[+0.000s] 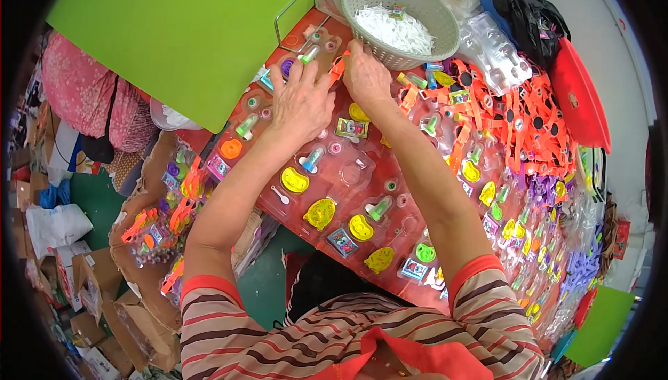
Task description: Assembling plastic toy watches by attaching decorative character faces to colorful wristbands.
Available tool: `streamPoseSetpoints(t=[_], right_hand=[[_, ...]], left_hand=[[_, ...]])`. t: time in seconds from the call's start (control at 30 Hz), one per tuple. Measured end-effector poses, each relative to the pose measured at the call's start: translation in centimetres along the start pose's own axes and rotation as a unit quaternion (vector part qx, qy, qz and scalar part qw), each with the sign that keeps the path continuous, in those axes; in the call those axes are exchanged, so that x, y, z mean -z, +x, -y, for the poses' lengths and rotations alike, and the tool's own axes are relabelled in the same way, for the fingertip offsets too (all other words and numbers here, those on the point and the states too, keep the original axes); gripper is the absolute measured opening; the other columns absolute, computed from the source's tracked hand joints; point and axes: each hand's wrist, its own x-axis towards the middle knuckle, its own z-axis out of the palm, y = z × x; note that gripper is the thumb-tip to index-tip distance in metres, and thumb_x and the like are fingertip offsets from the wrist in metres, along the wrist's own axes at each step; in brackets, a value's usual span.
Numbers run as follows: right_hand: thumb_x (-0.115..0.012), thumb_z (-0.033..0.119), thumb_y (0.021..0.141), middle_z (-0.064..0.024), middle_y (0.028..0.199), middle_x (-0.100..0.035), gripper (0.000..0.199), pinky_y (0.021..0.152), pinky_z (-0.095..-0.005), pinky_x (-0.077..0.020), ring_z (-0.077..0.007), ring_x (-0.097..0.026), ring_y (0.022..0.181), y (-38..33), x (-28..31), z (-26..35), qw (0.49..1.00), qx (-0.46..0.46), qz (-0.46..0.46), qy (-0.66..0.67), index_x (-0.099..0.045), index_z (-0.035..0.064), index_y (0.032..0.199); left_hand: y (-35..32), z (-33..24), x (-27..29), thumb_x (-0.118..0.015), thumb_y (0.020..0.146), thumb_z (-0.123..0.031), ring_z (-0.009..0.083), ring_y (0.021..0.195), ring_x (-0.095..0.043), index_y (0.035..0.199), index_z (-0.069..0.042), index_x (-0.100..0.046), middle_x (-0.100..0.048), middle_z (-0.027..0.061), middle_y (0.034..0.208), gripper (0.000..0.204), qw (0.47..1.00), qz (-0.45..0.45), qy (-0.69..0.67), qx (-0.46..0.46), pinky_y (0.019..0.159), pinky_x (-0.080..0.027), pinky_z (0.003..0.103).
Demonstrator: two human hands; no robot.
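My left hand lies over a clear plastic blister tray with its fingers spread, near a small green-capped tube and a purple ring-shaped piece. Beside its thumb runs an orange toy watch strap. Closed fingers of my right hand pinch the strap's upper end, just below the grey basket; the fingertips are partly hidden. Below my hands, more trays hold yellow moulded pieces, tubes and small wrapped packets. A little white spoon lies on the red tabletop.
White paper-like strips fill the basket. Orange watches are heaped at the right, beside a red basin and purple straps. A green board borders the far left. At lower left stands a cardboard box with packed sets.
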Motion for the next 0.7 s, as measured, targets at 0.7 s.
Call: streamPoseSetpoints(t=[0.7], right_hand=[[-0.061, 0.006, 0.068, -0.0122, 0.080, -0.055, 0.012, 0.068, -0.0419, -0.0475, -0.0313, -0.058, 0.081, -6.4, 10.4, -10.3, 0.979, 0.084, -0.158, -0.102, -0.056, 0.0038, 0.079]], left_hand=[[1.7, 1.4, -4.0, -0.043, 0.093, -0.042, 0.0324, 0.140, -0.019, 0.140, -0.010, -0.038, -0.025, 0.0117, 0.151, 0.057, 0.990, 0.142, -0.011, -0.021, 0.104, -0.014, 0.063]])
